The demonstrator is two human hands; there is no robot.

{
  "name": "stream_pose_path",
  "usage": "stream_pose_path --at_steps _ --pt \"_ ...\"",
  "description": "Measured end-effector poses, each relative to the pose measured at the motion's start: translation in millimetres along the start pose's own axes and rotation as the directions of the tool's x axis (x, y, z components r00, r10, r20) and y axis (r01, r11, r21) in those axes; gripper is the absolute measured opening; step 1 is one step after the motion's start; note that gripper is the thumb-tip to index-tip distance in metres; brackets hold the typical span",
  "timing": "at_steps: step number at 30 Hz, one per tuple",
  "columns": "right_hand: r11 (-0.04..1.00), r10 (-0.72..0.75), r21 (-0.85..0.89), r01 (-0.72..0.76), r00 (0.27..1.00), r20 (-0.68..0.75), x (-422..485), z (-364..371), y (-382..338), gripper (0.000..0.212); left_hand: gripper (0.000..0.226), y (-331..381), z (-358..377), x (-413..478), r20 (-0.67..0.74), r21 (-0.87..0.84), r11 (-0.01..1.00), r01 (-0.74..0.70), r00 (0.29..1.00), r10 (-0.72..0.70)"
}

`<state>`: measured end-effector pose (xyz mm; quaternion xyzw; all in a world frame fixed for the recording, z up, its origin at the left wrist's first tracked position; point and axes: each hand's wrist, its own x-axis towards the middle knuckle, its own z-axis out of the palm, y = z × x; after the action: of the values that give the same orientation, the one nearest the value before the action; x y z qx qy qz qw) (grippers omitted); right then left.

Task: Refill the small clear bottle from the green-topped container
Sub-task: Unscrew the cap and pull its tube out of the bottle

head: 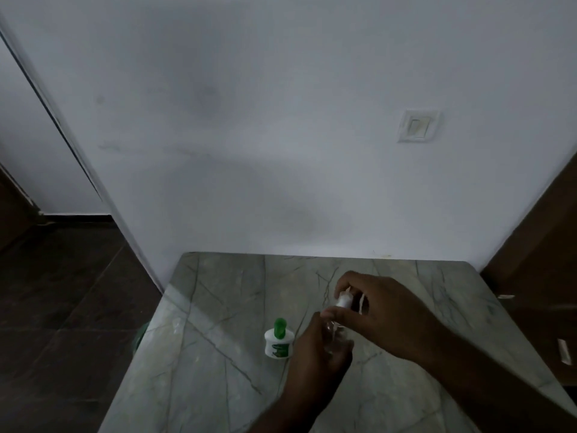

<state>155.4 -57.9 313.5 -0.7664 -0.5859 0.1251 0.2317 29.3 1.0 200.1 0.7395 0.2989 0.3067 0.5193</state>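
Head view looks down on a grey-green marbled table (218, 307) pushed against a pale wall (281, 120). The green-topped container (278, 339), a squat white tub with a green nozzle sticking up from its lid and a green label on its side, stands upright on the table, untouched by either hand. Just to the right of the container the left hand (315, 348) comes up from the near edge, its fingers curled round the body of the small clear bottle (334, 334) and holding it above the tabletop; whether the bottle's base touches the table cannot be told, since the hand hides it. Right of the container and slightly farther back, the right hand (377, 310) reaches in from the right side and pinches the bottle's white cap (344, 300) between fingertips and thumb. The bottle's glass is dim and blurred, so its fill level cannot be made out. High on the wall, up and to the right of the container, sits a light switch (417, 125). Dark floor tiles (62, 307) lie to the left of the container beyond the table edge, and a brown panel (537, 260) stands far to its right.
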Motion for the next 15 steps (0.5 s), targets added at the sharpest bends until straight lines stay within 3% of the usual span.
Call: stream_pose_path --at_steps 3,10,13,15 --pt "0.995 -0.058 -0.074 0.062 0.996 0.064 9 -11 -3 0.032 0.043 4 2 3 -0.004 -0.007 1.0 -0.007 1.0 0.007" --pt "0.963 -0.201 -0.119 0.242 0.938 0.283 17 -30 -9 0.01 0.022 10 3 5 -0.035 -0.045 0.999 -0.016 0.999 0.014" --pt "0.961 -0.24 -0.059 0.27 0.92 0.31 17 -45 -11 0.024 0.023 12 1 4 -0.059 -0.001 0.999 -0.054 0.997 0.054" --pt "0.967 -0.194 -0.113 0.227 0.949 0.247 18 -50 -13 0.042 0.024 14 1 5 -0.081 0.022 0.998 -0.06 0.995 0.062"
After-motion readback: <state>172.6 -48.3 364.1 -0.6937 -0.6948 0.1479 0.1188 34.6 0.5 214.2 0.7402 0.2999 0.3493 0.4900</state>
